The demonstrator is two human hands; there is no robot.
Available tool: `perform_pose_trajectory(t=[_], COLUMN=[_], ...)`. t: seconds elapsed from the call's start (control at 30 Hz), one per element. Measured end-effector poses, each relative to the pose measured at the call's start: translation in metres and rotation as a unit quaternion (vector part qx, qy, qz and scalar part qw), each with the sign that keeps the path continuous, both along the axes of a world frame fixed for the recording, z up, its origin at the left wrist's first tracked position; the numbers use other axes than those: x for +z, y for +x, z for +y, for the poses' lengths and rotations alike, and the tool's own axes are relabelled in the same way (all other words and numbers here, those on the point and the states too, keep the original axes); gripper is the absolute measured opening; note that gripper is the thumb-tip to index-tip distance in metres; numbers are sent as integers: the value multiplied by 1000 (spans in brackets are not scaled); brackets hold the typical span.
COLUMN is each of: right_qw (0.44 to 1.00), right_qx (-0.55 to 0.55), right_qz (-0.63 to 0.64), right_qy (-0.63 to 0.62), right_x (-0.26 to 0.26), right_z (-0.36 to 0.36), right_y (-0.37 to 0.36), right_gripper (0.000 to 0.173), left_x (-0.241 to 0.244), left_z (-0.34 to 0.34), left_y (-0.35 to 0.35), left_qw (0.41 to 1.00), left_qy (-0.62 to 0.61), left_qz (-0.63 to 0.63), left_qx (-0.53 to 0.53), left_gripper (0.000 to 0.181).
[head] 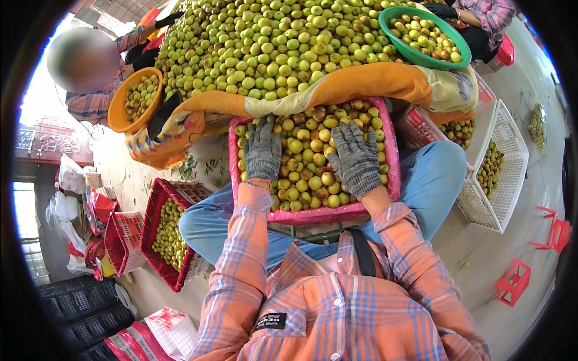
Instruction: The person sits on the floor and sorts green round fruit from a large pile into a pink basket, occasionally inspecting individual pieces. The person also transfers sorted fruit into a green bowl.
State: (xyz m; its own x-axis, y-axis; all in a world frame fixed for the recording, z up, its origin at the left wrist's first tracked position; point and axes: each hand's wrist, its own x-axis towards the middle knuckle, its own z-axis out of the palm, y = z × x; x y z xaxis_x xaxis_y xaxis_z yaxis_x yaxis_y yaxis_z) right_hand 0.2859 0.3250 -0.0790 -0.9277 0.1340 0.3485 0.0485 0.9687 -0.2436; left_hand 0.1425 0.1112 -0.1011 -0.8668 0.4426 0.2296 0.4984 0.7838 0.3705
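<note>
Both of my hands wear grey knitted gloves and rest on a crate of round green-and-brown fruit [314, 182], which look like jujubes. The crate's pink plastic liner [311, 216] folds over its rim between my knees. My left hand [263, 151] lies palm down at the crate's left side, fingers pointing away from me. On the right side, my right hand [356, 158] lies flat with its fingers spread. Neither hand visibly grips a fruit. Beyond the crate, a rolled orange and cream cloth [370, 83] edges a large heap of the same fruit [271, 49].
An orange basin [115, 106] and a green basin [386, 27] of fruit stand by the heap, near two co-workers. A red-lined crate [149, 225] is at left; white plastic crates [512, 180] are at right. Red stools [515, 282] stand at far right, black crates [81, 295] at lower left.
</note>
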Motion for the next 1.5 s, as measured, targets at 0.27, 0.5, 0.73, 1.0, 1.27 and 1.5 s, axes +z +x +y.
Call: perform_pose_trajectory(t=[0.27,0.5,0.73,1.0,1.27,1.5], right_qw=[999,996,984,990,994,990], right_qx=[-34,-12,-38,-40,-22,-21], right_qz=[9,24,132,29,39,63], right_qy=[-12,-80,-113,-131,-100,-128], right_x=[15,1,-5,-7,-15,-14], right_z=[50,66,70,85,75,77], right_y=[-13,-13,-20,-25,-22,-24], right_gripper=[47,36,19,27,42,42], left_x=[-1,3,-11,35,-2,-6], left_z=[-5,-26,-32,18,38,53], left_y=[15,11,-16,-33,-57,-53], left_qw=[996,994,946,991,992,996], left_qy=[-89,-99,229,-5,-57,-50], left_qz=[10,-39,-226,-39,-99,-62], left_qx=[-10,24,49,-126,-56,29], left_gripper=[58,61,55,44,45,49])
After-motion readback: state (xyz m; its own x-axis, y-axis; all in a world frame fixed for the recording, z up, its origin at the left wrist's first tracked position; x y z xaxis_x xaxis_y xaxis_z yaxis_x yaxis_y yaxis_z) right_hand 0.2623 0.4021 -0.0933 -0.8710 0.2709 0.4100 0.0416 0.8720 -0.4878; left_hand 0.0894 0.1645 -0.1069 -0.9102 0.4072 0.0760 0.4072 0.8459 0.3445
